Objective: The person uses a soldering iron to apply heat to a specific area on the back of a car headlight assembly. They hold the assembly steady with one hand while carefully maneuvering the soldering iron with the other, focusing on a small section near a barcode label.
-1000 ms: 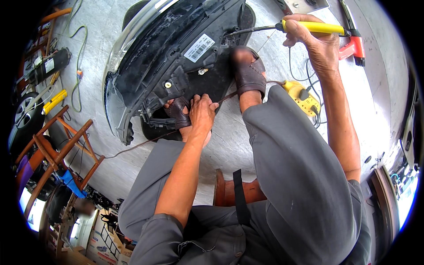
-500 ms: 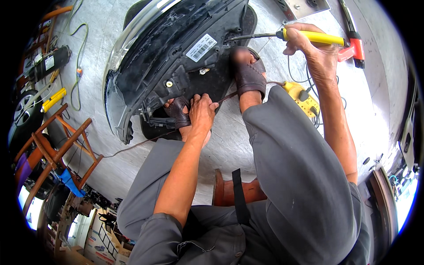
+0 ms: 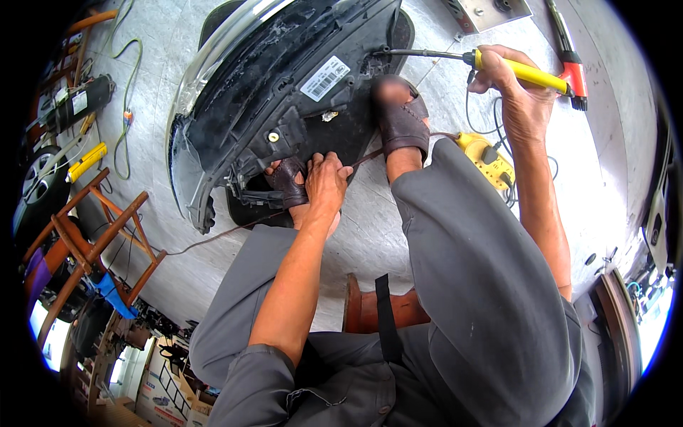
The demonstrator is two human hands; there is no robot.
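Note:
A black car headlight housing [image 3: 284, 107] with a clear lens rim and a white label lies on a dark mat [image 3: 346, 135] between my feet. My right hand [image 3: 523, 85] grips the yellow handle of a soldering iron [image 3: 526, 73]. The iron points left, its dark tip at the housing's upper right corner, beside rough, melted-looking plastic. My left hand [image 3: 326, 183] rests palm down beside my left sandal [image 3: 288, 181], near the housing's lower edge. It holds nothing that I can see, and its fingers are loosely stretched out.
A yellow power strip [image 3: 487, 162] with plugs and cords lies right of my right sandal [image 3: 403, 121]. A red and black tool [image 3: 573, 80] and a metal box [image 3: 491, 13] are at upper right. A wooden stool frame [image 3: 92, 235] stands at left.
The soldering iron has shifted slightly right, its tip moving up along the housing's corner. My right hand moved right with it. My left hand and the housing have hardly moved.

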